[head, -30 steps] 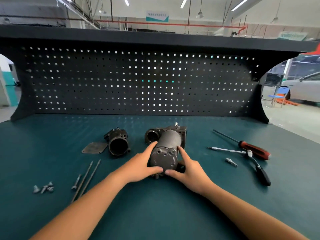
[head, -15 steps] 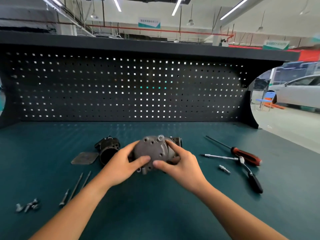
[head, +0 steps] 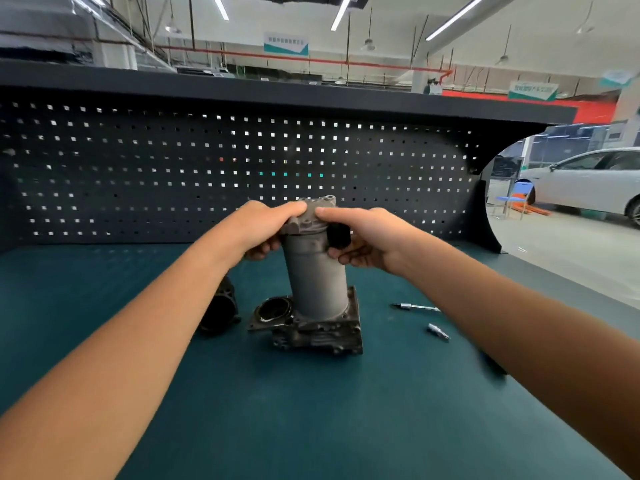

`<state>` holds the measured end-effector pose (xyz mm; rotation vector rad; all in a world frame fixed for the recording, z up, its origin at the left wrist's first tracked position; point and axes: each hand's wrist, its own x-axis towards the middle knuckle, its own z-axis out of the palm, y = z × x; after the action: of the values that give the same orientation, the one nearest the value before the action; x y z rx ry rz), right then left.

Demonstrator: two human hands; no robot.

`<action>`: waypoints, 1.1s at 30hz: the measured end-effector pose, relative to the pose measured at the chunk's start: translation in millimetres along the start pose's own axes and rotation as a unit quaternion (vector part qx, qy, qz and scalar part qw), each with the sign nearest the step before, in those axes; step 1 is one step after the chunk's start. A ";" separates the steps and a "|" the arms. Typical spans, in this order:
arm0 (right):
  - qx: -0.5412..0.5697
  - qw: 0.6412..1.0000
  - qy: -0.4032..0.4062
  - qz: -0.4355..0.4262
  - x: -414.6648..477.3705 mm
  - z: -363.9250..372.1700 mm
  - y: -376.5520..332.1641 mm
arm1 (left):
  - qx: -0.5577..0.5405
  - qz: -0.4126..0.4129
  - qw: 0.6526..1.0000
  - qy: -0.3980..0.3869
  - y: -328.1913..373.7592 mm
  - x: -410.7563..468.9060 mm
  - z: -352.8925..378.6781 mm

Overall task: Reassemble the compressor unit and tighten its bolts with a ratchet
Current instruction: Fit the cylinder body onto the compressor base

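Compressor unit (head: pixel 317 282) stands upright on the table (head: pixel 311 410), directly below and between the two hands. Its grey cylinder is vertical and its square finned base sits flat on the green surface. An open round port (head: pixel 275 308) on the base lies on the left-hand side of the cylinder.

Left hand (head: pixel 263 226): clamped on the top cap of the unit, thumb laid over the cap's upper edge, fingers curled under its side.
Right hand (head: pixel 367 237): clamped on the opposite side of the same cap, one finger lying along the top edge, the rest curled beneath. A black block (head: pixel 339 235) on the unit's side sits against these fingers. Whether it is gripped or only touched, cannot tell.
The fingertips of the two hands nearly meet over the cap.

Surroundings:
- Dark round housing part (head: pixel 218 310) on the table below the left hand, largely hidden behind the left forearm.
- Slim metal extension bar (head: pixel 415 307) on the table below the right hand, its far end covered by the right forearm.
- Short metal socket (head: pixel 438 331) just nearer than the bar, apart from it.
- Dark shape at the lower edge of the right forearm, mostly hidden; cannot identify it.
- Black pegboard (head: pixel 207 168) rises behind the hands.
- White car (head: pixel 588 181) and blue chair (head: pixel 516 199) far off beyond the right hand, on the shop floor.
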<state>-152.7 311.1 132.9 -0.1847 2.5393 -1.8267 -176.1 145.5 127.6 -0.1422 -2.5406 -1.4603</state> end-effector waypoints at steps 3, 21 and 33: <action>-0.018 0.999 0.045 0.017 10.4 -2.7 1.9 | 0.015 -0.010 1.000 0.011 5.7 6.7 9.4; 0.094 0.976 0.064 -0.187 11.2 0.9 27.5 | -0.209 -0.058 0.971 -0.101 2.1 -3.6 33.1; 0.142 0.966 0.065 -0.205 22.3 3.1 33.3 | -0.248 0.087 0.959 -0.106 -16.9 -4.3 37.0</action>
<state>-177.6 316.4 101.8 -0.6468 2.4135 -2.3960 -179.9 169.0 94.3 -0.6103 -2.1761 -2.0667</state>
